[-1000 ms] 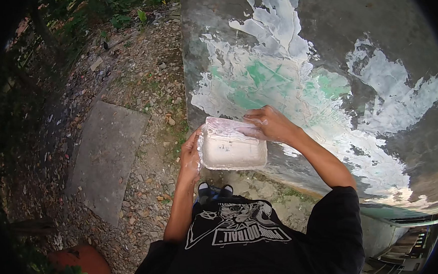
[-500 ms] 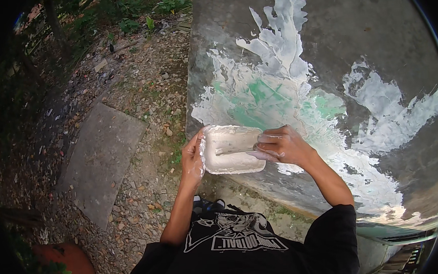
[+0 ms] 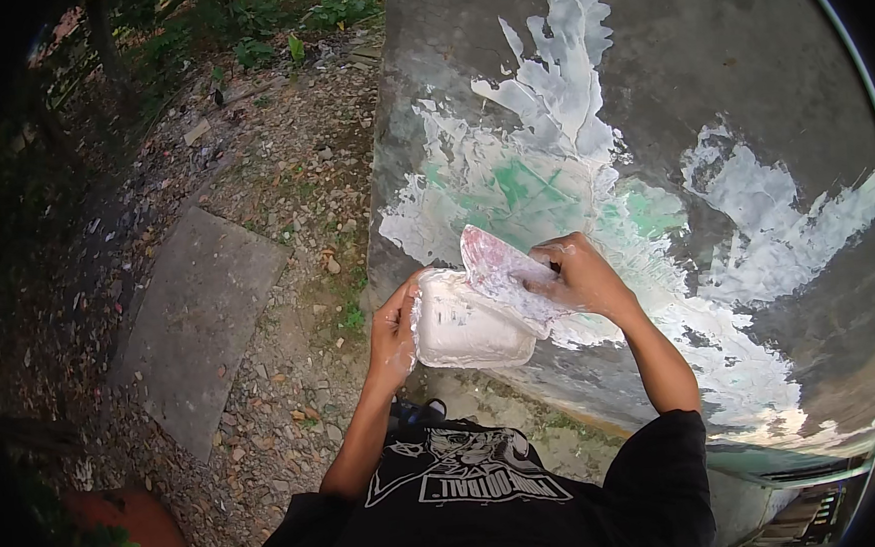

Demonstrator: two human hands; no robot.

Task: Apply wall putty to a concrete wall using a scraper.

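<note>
My left hand (image 3: 394,328) grips the left rim of a shallow white tub (image 3: 471,334), its fingers smeared with white paste. Paste coats the tub's inside. Closed around a flat putty scraper (image 3: 497,268), my right hand (image 3: 578,277) is at the tub's far right edge. The scraper's pinkish blade is streaked with white and tilts up over the rim, its tip pointing to the far left. Beyond both hands, white paste (image 3: 572,95) is spread in ragged patches over a grey wall (image 3: 704,47), with a green patch (image 3: 528,193) showing through.
Gravelly ground (image 3: 300,312) with leaves and small stones lies to the left, and a flat grey slab (image 3: 204,313) rests on it. A reddish-brown pot (image 3: 138,537) stands at the near left. Green plants (image 3: 341,7) grow at the far left.
My right hand has lifted the scraper from inside the tub to its far right rim, turning the blade upward. The tub has dropped slightly nearer and tilted, still in my left hand.
</note>
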